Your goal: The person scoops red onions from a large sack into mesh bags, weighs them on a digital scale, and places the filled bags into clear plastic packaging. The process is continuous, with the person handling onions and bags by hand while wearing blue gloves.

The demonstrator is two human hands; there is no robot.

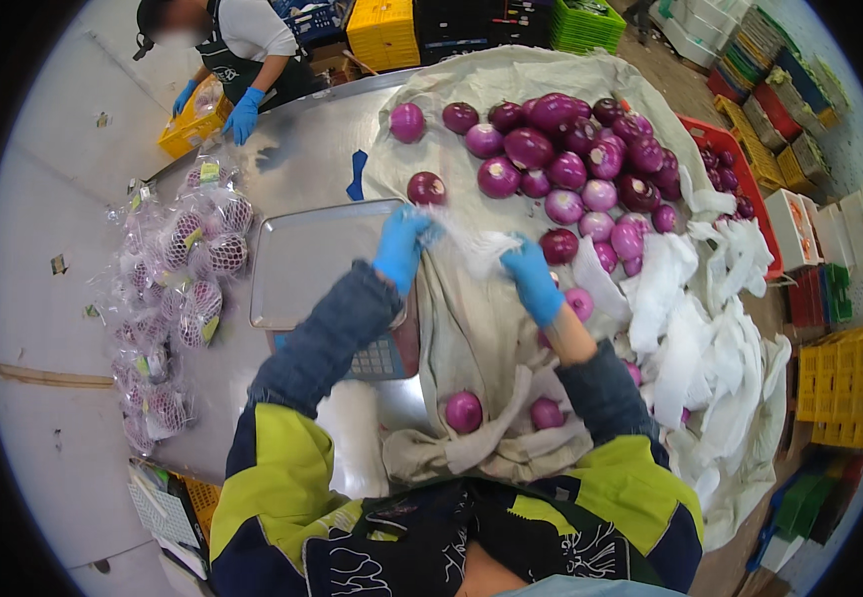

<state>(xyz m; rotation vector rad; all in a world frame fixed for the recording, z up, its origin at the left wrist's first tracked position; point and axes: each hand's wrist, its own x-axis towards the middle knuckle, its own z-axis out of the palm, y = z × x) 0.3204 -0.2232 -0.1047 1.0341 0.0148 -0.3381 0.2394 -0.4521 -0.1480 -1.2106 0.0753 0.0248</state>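
Note:
White foam netting (476,246) stretches between my blue-gloved hands above a grey-green cloth. My left hand (404,242) is closed on its left end, with clear plastic at the fingers, beside the steel tray (304,231) of a scale. My right hand (532,276) grips the other end. A single red onion (427,189) lies just beyond my left hand. Many loose red onions (528,149) are heaped on the cloth ahead and to the right. Two onions, one of them here (464,412), rest near my body. More white foam nets (689,351) lie in a pile at the right.
Netted onions in clear bags (204,239) are piled on the left of the steel table (304,157). A co-worker in blue gloves stands at the far left with a yellow crate (196,127). A red crate (763,216) of onions stands right; stacked yellow crates (845,388) are beyond.

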